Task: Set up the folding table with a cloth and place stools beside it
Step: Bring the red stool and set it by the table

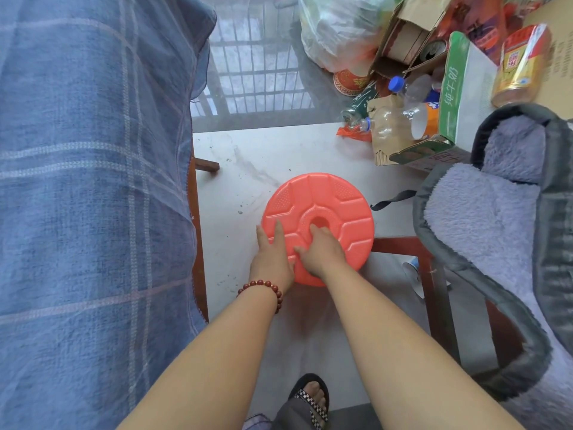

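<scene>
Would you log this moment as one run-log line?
stool: beside draped cloth | left hand: flat on stool | right hand: fingers hooked in centre hole

Coral-orange stool [319, 209]; blue plaid cloth [93, 181]

Pale scuffed floor tile [235, 169], glossy tile [257, 66] reflecting perhaps a window grille, cardboard boxes [412, 35], grey fleece blanket [483, 218]

Light: bright, even daylight; soft, low contrast.
Source: ahead, twd top of frame; barred window mirrored in glossy floor tile [257, 72].
Glare: pale sheen on that tile; small highlights on plastic bag [335, 29].
Shadows: faint, soft-edged, on floor just below stool [319, 206].
Distortion: strong wide-angle; cloth [93, 181] bows out at left edge.
Focus: centre sharp; corners slightly soft, some compression smear.
</scene>
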The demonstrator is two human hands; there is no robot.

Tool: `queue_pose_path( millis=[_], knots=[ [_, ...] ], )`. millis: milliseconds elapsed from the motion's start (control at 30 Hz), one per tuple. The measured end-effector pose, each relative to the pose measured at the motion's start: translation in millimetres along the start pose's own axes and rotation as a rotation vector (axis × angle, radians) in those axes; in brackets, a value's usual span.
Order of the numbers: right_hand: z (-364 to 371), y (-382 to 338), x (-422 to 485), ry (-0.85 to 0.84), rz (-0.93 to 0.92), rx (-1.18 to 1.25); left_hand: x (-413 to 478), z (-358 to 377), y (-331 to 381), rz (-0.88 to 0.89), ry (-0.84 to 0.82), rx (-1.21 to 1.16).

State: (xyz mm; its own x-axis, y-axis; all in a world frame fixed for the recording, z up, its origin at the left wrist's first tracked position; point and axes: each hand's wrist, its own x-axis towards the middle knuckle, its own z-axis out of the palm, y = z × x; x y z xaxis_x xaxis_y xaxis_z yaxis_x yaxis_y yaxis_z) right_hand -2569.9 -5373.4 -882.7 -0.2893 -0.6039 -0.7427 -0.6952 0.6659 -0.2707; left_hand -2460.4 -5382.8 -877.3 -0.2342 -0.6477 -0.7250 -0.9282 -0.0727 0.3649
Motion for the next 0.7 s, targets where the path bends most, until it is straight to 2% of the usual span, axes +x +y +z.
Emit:
queue_pose_path(
  millis=[400,533,700],
  knots=[
    [-6,-4,0,-0.074,0.054,-0.064,-4,0,7,-0.05,0.011,0.022],
    [-9,-12,-14,-0.012,0.076,-0.02,-12,-9,6,-0.022,0.046,0.047],
    [-25,-25,-51,0.09,0.009,0.11,-42,-30,14,-0.009,0.087,0.036]
  ],
)
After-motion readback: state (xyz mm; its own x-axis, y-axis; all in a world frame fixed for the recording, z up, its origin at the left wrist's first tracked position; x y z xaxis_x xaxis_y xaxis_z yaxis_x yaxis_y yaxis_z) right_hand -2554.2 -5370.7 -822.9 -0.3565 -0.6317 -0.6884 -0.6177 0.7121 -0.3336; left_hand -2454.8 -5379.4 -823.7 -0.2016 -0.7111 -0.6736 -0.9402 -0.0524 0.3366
